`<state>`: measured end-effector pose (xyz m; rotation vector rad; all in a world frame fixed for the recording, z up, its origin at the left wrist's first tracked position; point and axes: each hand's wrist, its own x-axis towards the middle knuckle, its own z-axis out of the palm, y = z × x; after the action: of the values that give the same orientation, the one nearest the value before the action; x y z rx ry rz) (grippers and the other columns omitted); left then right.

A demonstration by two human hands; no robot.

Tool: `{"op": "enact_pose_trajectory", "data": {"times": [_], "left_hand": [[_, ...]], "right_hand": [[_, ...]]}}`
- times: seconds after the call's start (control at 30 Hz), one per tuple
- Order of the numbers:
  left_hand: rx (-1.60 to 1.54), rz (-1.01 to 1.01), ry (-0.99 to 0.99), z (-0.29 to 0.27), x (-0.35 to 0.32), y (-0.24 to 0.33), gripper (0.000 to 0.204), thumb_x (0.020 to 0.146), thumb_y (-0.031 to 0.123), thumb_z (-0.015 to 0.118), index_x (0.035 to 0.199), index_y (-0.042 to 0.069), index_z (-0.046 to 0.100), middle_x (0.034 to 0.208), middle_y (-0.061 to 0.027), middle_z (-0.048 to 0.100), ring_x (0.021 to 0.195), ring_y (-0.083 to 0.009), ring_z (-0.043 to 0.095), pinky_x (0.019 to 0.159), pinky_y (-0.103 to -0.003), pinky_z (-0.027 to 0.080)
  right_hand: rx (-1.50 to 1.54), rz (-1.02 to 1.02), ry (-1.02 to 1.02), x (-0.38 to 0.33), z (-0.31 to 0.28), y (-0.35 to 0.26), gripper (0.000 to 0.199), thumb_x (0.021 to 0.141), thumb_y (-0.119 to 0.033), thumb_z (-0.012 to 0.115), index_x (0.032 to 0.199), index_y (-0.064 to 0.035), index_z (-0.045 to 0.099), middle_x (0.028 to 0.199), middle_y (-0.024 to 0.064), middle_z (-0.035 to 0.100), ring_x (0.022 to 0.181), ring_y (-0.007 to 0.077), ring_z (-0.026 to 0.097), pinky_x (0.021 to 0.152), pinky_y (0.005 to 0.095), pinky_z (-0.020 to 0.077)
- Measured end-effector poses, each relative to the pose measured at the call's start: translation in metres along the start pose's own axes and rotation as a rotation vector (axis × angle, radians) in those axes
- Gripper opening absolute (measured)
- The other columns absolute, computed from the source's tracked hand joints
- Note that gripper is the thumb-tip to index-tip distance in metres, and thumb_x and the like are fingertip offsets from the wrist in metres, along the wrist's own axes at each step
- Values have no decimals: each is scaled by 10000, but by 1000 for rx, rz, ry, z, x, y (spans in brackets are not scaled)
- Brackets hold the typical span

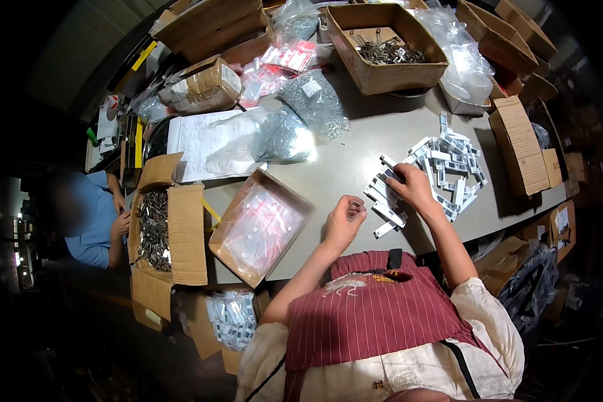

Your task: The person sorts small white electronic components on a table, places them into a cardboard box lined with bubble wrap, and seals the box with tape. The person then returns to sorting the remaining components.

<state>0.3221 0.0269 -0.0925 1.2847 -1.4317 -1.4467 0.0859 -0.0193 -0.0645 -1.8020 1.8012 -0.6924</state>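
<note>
Several narrow white parts [382,195] with grey ends lie in a row at the near side of a loose pile of similar white parts [442,158]. My right hand [414,187] reaches over the row, its bent fingertips closed on one white part at the row's far end. Just left of the row, my left hand [345,218] hovers near the table's front edge. Its fingers are curled, and what lies between them, perhaps something clear, is hard to make out.
A shallow cardboard box [295,201] of clear bags stands to my left, beside an open carton [186,224] of metal pieces. Papers [187,141] and a bag of screws [315,100] lie farther back. Another box [382,79] holds metal parts. A person in blue [94,221] sits at left.
</note>
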Motion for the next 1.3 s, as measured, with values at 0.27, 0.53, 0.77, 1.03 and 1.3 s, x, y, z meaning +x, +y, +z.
{"op": "enact_pose_trajectory", "data": {"times": [0.27,0.53,0.77,1.03,1.3], "left_hand": [[38,-44,24,-1,-6,-6,259,885,157,722,1106,62,628,942,-55,674,903,-135,650,798,-293,523],[56,-35,1,2,-5,-7,236,881,115,712,1090,56,621,949,-45,677,916,-132,646,807,-298,523],[86,33,53,4,-7,-13,239,874,98,718,1082,43,613,983,-64,696,957,-163,677,854,-309,538],[52,-5,50,8,-6,-5,259,863,118,747,1078,28,635,978,-84,708,931,-168,690,829,-315,548],[-72,65,13,6,8,17,241,893,110,748,1043,24,580,895,-56,663,862,-135,636,766,-291,513]], "right_hand": [[-51,-47,31,-7,3,-3,354,825,-278,714,982,39,697,922,240,688,855,404,667,761,441,525],[37,102,-282,-1,1,7,424,784,-301,717,1022,47,673,856,233,683,798,365,675,725,419,527],[17,-161,-217,-21,9,0,419,759,-303,718,994,37,651,828,245,660,787,397,654,738,456,519],[128,66,-334,-36,0,-32,389,752,-320,721,905,22,616,764,234,641,739,366,655,668,440,504],[469,65,-67,-48,15,-34,296,810,-187,806,847,-24,563,667,-19,521,621,49,483,538,247,391]]}}
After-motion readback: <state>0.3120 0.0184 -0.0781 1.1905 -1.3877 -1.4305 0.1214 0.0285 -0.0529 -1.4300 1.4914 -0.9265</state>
